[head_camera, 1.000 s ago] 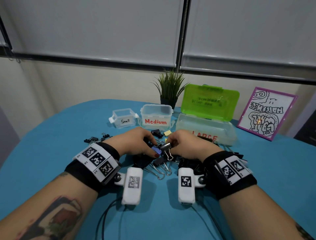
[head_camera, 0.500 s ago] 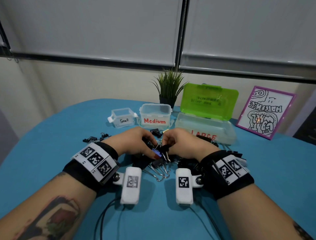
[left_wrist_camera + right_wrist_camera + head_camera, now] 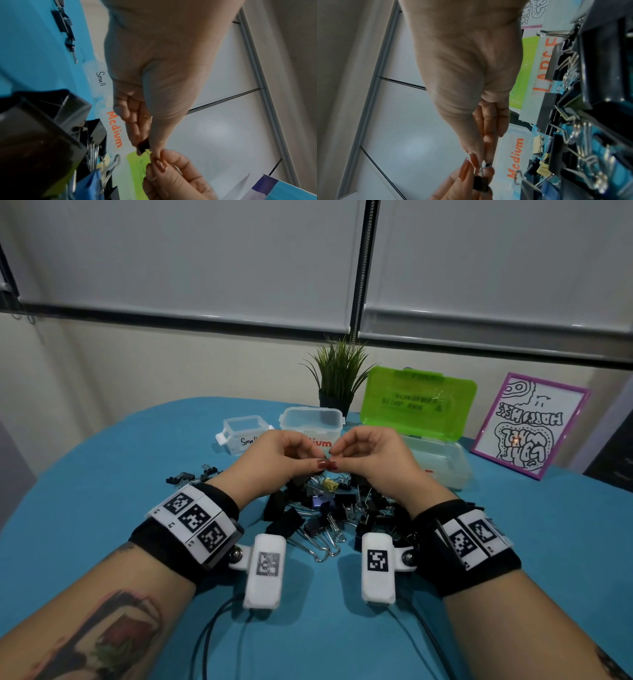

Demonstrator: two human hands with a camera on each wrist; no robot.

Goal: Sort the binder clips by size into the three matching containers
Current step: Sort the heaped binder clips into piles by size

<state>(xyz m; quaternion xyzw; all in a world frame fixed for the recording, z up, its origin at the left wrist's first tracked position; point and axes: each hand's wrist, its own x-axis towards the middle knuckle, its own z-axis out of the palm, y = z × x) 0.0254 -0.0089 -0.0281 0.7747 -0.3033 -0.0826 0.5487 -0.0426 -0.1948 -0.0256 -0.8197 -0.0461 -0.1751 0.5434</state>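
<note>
Both hands are raised above the pile of binder clips [image 3: 318, 515], fingertips meeting in front of the Medium container [image 3: 311, 422]. My left hand [image 3: 317, 463] pinches a small black binder clip [image 3: 143, 146] by its body. My right hand [image 3: 337, 458] pinches that clip's wire handle [image 3: 482, 168]. In the head view the clip is hidden behind the fingers. The Small container [image 3: 245, 436] stands left of the Medium one. To the right is the Large container [image 3: 442, 463], its green lid [image 3: 418, 402] up. The pile holds black clips of mixed sizes, plus a blue and a yellowish one.
A few small black clips [image 3: 186, 477] lie apart at the left of the pile. A potted plant [image 3: 337, 381] stands behind the containers and a framed drawing [image 3: 529, 426] leans at the far right. Cables [image 3: 212, 628] trail on the blue table towards me.
Both hands have risen off the pile and moved away from me towards the containers, carrying a small black clip between them. The blue clip stays in the pile.
</note>
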